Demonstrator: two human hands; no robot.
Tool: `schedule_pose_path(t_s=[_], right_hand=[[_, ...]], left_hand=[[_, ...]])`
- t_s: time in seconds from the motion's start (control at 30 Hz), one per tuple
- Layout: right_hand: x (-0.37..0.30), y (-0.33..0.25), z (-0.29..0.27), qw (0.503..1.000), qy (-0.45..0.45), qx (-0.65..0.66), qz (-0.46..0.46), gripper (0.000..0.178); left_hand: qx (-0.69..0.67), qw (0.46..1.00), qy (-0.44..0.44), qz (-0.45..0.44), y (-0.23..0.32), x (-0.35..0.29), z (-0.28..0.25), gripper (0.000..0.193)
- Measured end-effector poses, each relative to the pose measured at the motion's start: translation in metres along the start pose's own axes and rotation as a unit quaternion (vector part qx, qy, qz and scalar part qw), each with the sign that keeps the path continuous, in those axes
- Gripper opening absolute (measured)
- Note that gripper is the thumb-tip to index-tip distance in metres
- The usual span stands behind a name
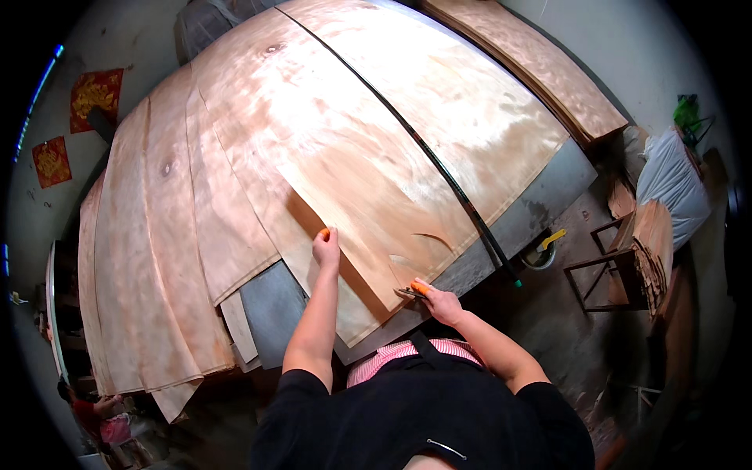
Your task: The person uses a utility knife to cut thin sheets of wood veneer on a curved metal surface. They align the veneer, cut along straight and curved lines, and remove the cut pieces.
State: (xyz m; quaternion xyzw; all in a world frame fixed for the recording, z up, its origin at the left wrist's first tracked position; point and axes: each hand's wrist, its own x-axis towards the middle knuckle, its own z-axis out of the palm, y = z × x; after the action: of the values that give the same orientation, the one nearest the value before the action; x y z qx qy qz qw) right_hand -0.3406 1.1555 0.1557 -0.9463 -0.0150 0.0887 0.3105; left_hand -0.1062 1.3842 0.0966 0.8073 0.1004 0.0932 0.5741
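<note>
A light wood veneer strip [360, 211] lies on larger veneer sheets, its left edge raised and casting a shadow beneath. My left hand [326, 249] pinches that edge, with orange covering a fingertip. Close to the strip's near end, my right hand [441, 302] is closed around a thin dark blade-like tool [409, 293]; its exact kind cannot be made out. Orange also covers a finger of this hand. A curved split [432, 237] marks the veneer near its lower right corner.
A long black strip [423, 145] crosses the wide veneer sheets [258, 102]. More veneer is stacked at far right [540, 55]. Right of the table are a bucket [539, 254] with a yellow-handled tool, a metal stand [607, 278] and a white sack [672, 184]. Another person [98, 415] sits lower left.
</note>
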Motion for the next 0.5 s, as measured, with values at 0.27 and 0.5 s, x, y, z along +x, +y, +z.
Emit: schedule_pose_path(t_s=[0.27,0.5], right_hand=[[-0.001,0.004,0.003,0.999,0.027,0.002,0.021,0.041],[0.005,0.013,0.007,0.994,0.034,0.090,0.057,0.033]], left_hand=[[-0.108,0.984,0.052,0.134,0.079,0.080,0.009,0.021],[-0.150,0.971,0.074,0.173,0.155,0.147,-0.047,0.021]])
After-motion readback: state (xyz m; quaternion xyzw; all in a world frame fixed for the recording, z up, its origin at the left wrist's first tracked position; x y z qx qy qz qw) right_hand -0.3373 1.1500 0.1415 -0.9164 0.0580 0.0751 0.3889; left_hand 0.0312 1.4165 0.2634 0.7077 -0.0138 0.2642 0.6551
